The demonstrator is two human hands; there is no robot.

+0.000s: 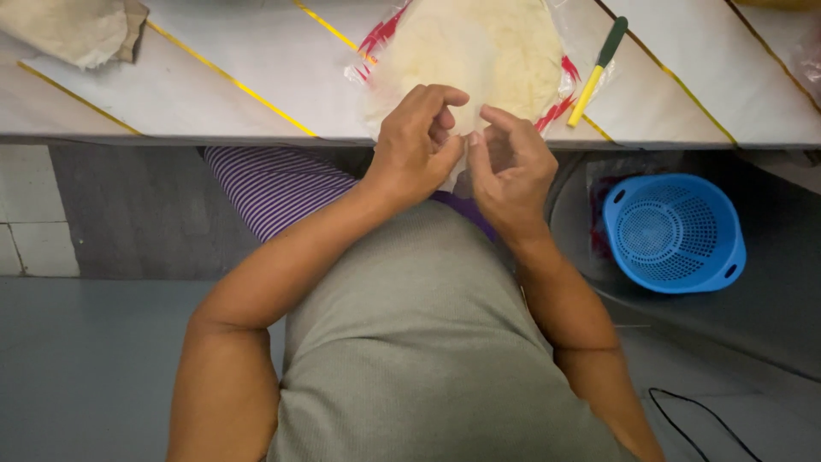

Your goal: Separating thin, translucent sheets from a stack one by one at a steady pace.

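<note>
Left hand point(416, 145) and right hand point(510, 167) pinching the near edge of a clear plastic bag point(560, 64) of pale flat rounds point(479, 51), white surface point(214, 85), yellow-green knife point(599, 70) beside

Left of the left hand point(415, 150), bare tabletop point(197, 85) runs open as far as a crumpled cloth point(81, 30). Ahead, the bagged flatbreads point(479, 51) block passage; right of the right hand point(509, 171) lies a knife point(599, 73).
</note>
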